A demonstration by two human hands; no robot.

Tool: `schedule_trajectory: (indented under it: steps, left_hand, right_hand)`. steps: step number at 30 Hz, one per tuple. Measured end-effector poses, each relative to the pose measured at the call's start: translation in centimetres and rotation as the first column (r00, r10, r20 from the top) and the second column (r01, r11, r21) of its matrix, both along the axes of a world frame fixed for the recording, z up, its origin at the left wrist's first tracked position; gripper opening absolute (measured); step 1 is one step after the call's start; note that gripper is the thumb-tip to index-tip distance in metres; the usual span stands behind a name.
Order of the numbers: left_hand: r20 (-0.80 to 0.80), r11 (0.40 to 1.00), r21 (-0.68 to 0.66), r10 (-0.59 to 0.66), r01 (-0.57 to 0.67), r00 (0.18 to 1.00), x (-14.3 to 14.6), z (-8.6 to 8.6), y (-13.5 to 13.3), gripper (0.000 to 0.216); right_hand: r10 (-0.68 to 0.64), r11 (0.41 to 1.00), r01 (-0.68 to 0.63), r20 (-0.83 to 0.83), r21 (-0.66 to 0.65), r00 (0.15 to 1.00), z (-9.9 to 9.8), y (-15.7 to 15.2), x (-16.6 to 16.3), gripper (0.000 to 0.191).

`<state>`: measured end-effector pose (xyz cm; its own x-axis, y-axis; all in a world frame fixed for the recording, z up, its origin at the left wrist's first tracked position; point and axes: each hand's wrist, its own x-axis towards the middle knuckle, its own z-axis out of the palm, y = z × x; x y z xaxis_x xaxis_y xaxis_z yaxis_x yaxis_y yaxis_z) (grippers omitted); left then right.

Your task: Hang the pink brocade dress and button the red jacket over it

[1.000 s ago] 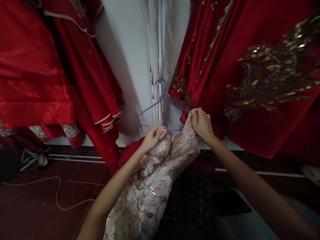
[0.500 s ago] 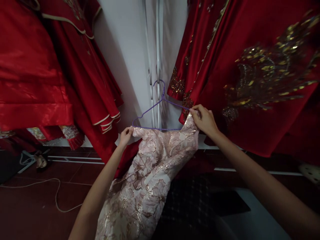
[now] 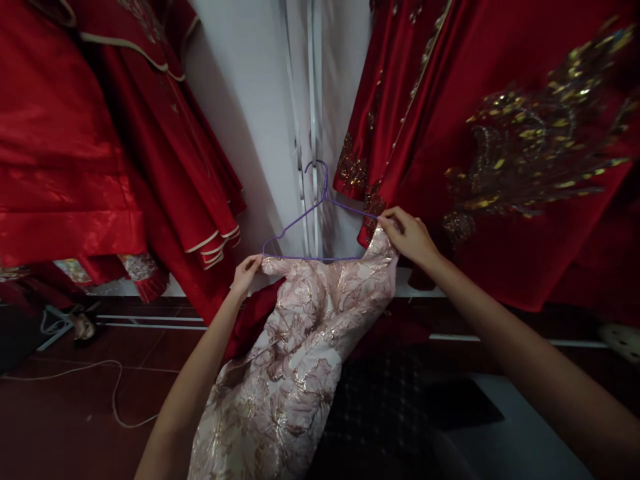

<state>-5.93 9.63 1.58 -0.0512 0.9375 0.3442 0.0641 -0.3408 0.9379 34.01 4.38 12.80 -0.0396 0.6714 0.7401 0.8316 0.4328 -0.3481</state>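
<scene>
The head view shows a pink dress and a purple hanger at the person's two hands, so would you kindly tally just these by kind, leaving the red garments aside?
Hands: 2, the left hand and the right hand
Pink dress: 1
Purple hanger: 1
Total: 4

Below and left of the left hand [image 3: 246, 273], I view a floor [image 3: 60, 420] of dark red tiles with thin joint lines. A thin pale cable [image 3: 114, 400] lies on it in a loose curve, lower left of that hand. Beyond the cable, I note white rails [image 3: 150, 318] running low, their floor contact too dark to confirm.
</scene>
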Motion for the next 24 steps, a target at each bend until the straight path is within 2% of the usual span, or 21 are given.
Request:
schedule_trajectory:
  steps: [2,6,11,15,17,18,20,21,22,24]
  left_hand:
    - [0.035,1.000,0.015,-0.013,0.012,0.999,-0.2,0.1,0.3,0.041]
    - [0.004,0.998,0.060,0.015,-0.015,1.000,-0.3,1.0,0.9,0.038]
    - [-0.063,0.980,0.187,0.078,-0.065,0.995,1.6,4.2,1.5,0.036]
    - [-0.223,0.967,0.251,0.011,0.047,0.975,3.7,7.5,2.3,0.038]
    - [-0.235,0.969,0.214,-0.071,0.123,0.969,3.6,8.0,3.0,0.041]
    - [-0.212,0.975,0.172,-0.105,0.143,0.972,3.3,7.7,3.3,0.044]
    - [-0.179,0.992,0.012,-0.125,0.129,0.976,2.1,6.0,3.9,0.049]
    - [-0.196,0.992,-0.099,-0.096,0.078,0.976,1.4,4.7,4.0,0.050]
    - [-0.285,0.970,-0.244,-0.079,0.008,0.955,0.8,3.1,4.0,0.047]
    - [-0.356,0.937,-0.348,-0.108,-0.024,0.928,0.0,-0.2,3.6,0.038]
  right_hand:
    - [0.017,1.000,-0.017,-0.013,0.001,1.000,0.0,0.0,0.0,0.025]
    - [0.016,1.000,-0.016,-0.032,-0.005,0.999,0.2,-0.3,-0.1,0.023]
    - [0.027,0.999,-0.028,-0.047,-0.028,0.999,0.4,-0.6,-0.6,0.023]
    - [0.007,0.998,-0.011,-0.077,-0.054,0.997,0.2,-0.7,-0.8,0.024]
    - [-0.003,0.998,-0.003,-0.092,-0.061,0.996,0.2,-0.7,-0.8,0.025]
    - [-0.002,0.998,-0.005,-0.096,-0.066,0.995,0.2,-0.7,-0.7,0.025]
    - [0.006,0.997,-0.013,-0.097,-0.073,0.995,0.2,-0.7,-0.6,0.025]
    - [0.008,0.997,-0.015,-0.098,-0.073,0.995,0.2,-0.8,-0.6,0.024]
    - [0.009,0.997,-0.016,-0.098,-0.072,0.995,0.3,-0.8,-0.6,0.024]
    - [0.010,0.997,-0.017,-0.098,-0.072,0.995,0.2,-0.7,-0.5,0.023]
